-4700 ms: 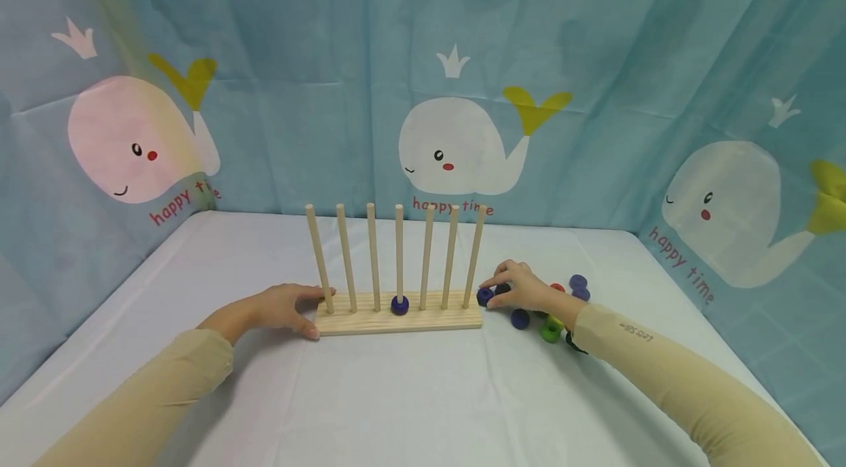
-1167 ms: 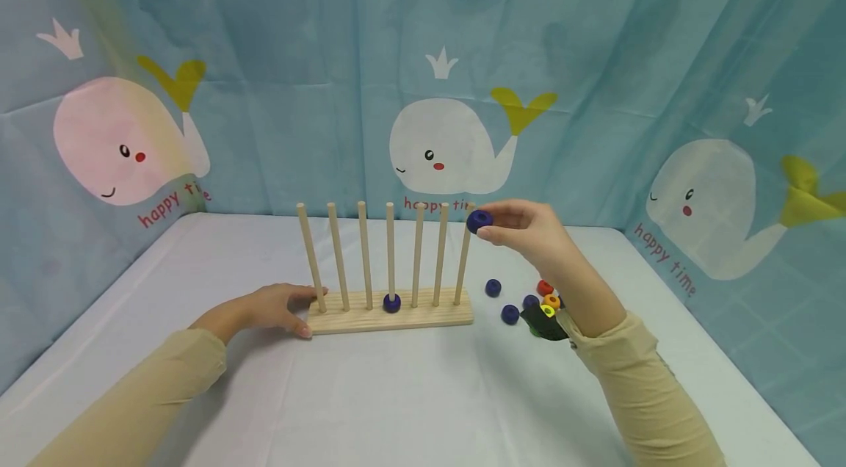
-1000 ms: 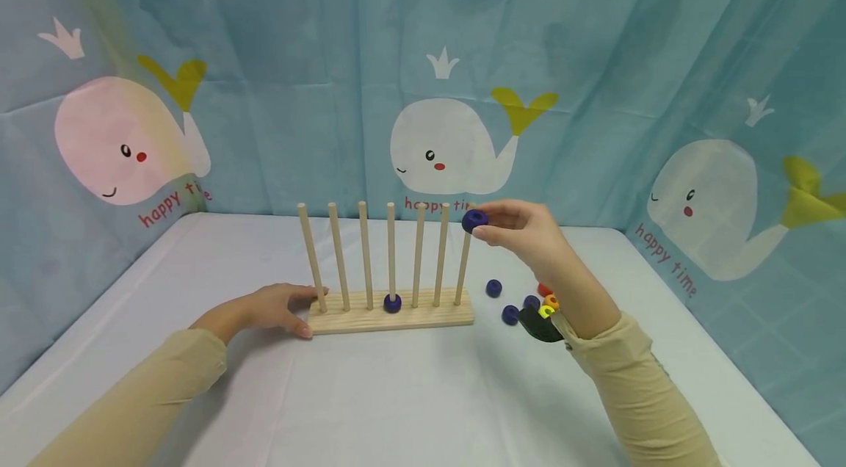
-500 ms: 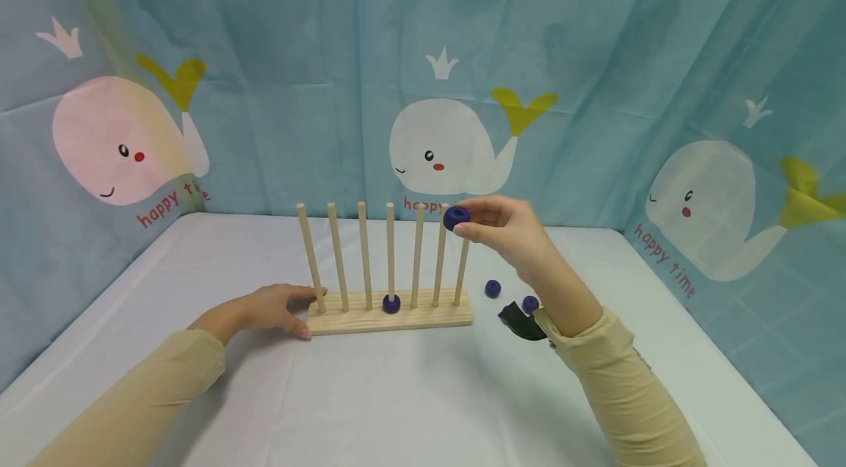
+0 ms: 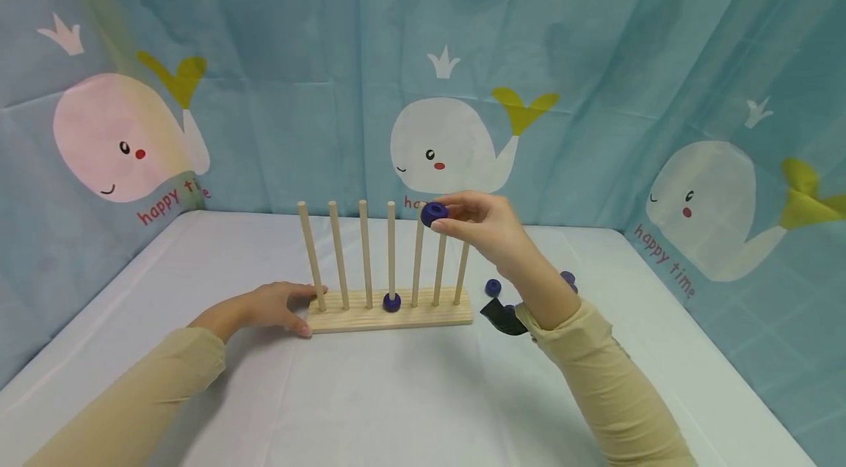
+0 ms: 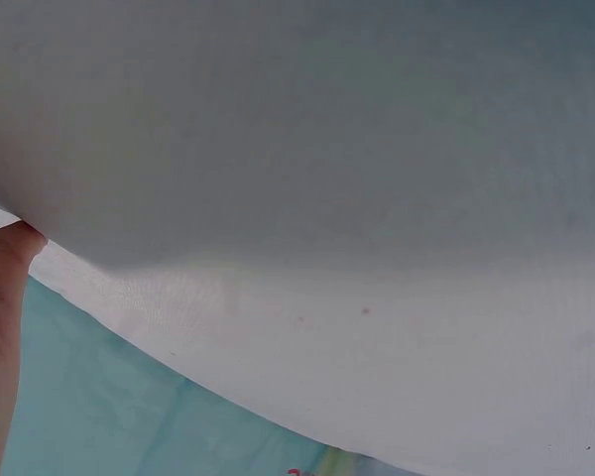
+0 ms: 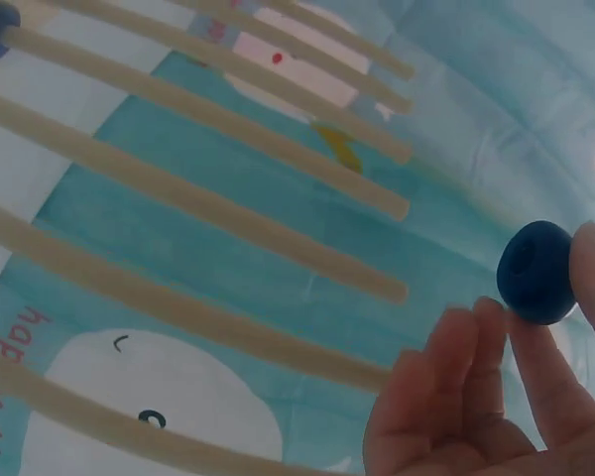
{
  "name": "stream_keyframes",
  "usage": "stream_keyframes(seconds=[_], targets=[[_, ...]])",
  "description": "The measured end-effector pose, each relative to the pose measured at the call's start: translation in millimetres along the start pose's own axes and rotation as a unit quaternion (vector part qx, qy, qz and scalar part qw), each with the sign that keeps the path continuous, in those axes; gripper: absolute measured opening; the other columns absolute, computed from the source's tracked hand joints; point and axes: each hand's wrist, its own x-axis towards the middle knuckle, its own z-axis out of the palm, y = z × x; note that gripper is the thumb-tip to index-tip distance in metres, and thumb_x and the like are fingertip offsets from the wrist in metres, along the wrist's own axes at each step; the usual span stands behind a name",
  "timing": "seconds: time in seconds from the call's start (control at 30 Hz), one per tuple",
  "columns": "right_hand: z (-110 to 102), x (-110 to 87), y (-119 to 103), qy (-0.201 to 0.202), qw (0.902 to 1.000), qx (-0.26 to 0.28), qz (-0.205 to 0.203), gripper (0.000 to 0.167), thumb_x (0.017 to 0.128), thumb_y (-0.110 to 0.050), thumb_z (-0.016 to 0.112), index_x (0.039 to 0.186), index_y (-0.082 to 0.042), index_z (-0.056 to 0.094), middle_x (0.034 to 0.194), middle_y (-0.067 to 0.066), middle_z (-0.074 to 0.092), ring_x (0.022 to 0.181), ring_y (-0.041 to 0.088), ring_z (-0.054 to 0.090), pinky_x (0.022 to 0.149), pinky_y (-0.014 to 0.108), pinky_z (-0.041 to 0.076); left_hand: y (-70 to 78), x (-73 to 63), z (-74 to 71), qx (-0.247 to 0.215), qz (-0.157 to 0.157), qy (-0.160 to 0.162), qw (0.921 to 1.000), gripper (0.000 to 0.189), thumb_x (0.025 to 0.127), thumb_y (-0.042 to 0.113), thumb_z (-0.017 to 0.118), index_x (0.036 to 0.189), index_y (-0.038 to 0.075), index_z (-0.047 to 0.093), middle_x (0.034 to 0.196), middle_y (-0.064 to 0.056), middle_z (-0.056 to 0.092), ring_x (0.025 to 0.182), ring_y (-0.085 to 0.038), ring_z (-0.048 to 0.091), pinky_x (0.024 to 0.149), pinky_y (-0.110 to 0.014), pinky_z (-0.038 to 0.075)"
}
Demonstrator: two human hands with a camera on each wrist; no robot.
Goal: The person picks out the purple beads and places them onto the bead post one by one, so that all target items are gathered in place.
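In the head view a wooden peg rack [image 5: 429, 317] with several upright pegs stands on the white table. A dark blue bead [image 5: 392, 302] sits at the foot of its middle peg. My left hand [image 5: 267, 307] grips the rack's left end, thumb at the front edge and fingers behind. Thumb and forefinger of my right hand [image 5: 485, 227] pinch another blue bead [image 5: 434, 214] at peg-top height. There it overlaps the top of the peg just right of the middle one. In the right wrist view this bead [image 7: 537, 273] is apart from the peg ends.
Loose blue beads lie right of the rack, one bead [image 5: 493, 288] near its end and another bead [image 5: 568, 278] behind my right forearm, which hides more. A dark strap piece [image 5: 504, 318] sticks out from the right cuff. A blue whale-print curtain [image 5: 330, 122] surrounds the table.
My right hand picked up a blue bead beside the rack, raised it to peg-top height and moved it left past the rightmost pegs. My left hand stays on the rack's left end.
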Motion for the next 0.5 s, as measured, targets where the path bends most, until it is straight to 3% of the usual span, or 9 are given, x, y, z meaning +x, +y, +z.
stream_keyframes(seconds=[0.2,0.5], targets=[[7,4.5,-1,0.003,0.9998,-0.007,-0.019,0.035,0.087,-0.009,0.074,0.121,-0.004,0.067,0.087,0.007,0.06,0.085,0.022,0.054,0.077,0.029,0.048,-3.0,2.3,1.7,-0.006,-0.005,0.002,1.0,0.082,0.073,0.035,0.084,0.141,0.004,0.05,0.142,-0.028,0.044,0.132,-0.053,0.031,0.102,-0.069,0.026],[20,14.3,-1,0.004,0.9983,0.054,-0.02,0.038,0.087,-0.006,0.073,0.124,-0.002,0.064,0.075,0.005,0.059,0.059,0.017,0.056,0.06,0.026,0.053,-4.4,2.6,2.1,-0.003,0.001,0.001,1.0,0.083,0.073,0.036,0.084,0.141,0.003,0.05,0.142,-0.029,0.044,0.132,-0.053,0.031,0.102,-0.068,0.026]])
